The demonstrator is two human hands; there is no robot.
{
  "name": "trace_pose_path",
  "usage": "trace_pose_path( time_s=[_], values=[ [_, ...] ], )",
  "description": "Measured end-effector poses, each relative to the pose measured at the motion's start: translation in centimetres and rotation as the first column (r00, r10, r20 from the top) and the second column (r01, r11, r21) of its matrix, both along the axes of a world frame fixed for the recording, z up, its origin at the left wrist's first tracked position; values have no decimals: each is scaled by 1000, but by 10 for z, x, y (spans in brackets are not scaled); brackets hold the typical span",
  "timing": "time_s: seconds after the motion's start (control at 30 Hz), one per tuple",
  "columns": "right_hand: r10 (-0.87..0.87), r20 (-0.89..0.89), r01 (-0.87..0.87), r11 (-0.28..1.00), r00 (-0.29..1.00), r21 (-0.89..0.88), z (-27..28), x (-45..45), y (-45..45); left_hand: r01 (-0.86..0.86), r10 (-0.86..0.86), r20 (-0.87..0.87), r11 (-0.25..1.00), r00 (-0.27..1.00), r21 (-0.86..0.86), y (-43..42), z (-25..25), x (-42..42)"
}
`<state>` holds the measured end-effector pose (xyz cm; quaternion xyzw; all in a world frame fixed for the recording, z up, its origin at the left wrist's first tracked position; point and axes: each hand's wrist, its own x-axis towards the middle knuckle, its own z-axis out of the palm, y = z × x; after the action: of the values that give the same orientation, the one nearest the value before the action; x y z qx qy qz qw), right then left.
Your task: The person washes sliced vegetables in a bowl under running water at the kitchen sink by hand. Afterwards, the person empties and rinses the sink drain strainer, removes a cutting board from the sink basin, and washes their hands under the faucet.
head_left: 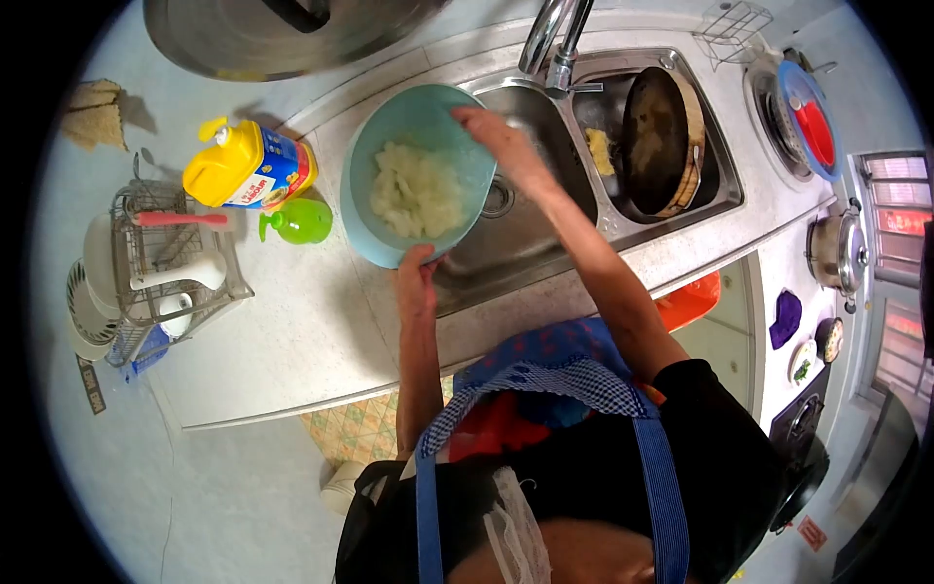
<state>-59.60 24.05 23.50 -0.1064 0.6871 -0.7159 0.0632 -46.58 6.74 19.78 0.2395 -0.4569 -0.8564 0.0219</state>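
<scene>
A light-blue bowl (372, 131) is tipped toward me at the left edge of the sink, partly over the left basin. Inside lies a heap of pale, whitish-green shredded or sliced food (416, 190); its kind I cannot tell. My left hand (418, 280) grips the near rim, thumb on top and fingers mostly hidden beneath. At the far right rim my right hand (498, 144) is closed, slightly blurred, its fingertips over the edge.
The double sink's left basin (545, 165) lies under a faucet (558, 73). A dark wok (657, 146) and a yellow sponge (599, 153) occupy the right basin. Left stand a yellow detergent jug (229, 170), a green pump bottle (302, 222) and a dish rack (165, 263).
</scene>
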Motion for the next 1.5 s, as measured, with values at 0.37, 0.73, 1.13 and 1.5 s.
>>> trace_pose_path(
  time_s=[0.37, 0.73, 1.13, 1.5],
  values=[
    [-233, -235, 316, 842, 944, 436, -62, 29, -82, -80, 74, -43, 981, 996, -174, 9, 8, 1],
    [-180, -216, 258, 869, 960, 421, -55, 32, -108, -30, -27, -154, 935, 988, -353, -3, 6, 4],
    [-166, -379, 302, 892, 911, 336, -59, 38, -119, -100, -138, -278, 710, 951, -697, 10, 53, 7],
    [172, -148, -175, 985, 974, -6, -72, 43, -120, -79, -195, -206, 514, 959, -854, 29, 96, 15]
  ],
)
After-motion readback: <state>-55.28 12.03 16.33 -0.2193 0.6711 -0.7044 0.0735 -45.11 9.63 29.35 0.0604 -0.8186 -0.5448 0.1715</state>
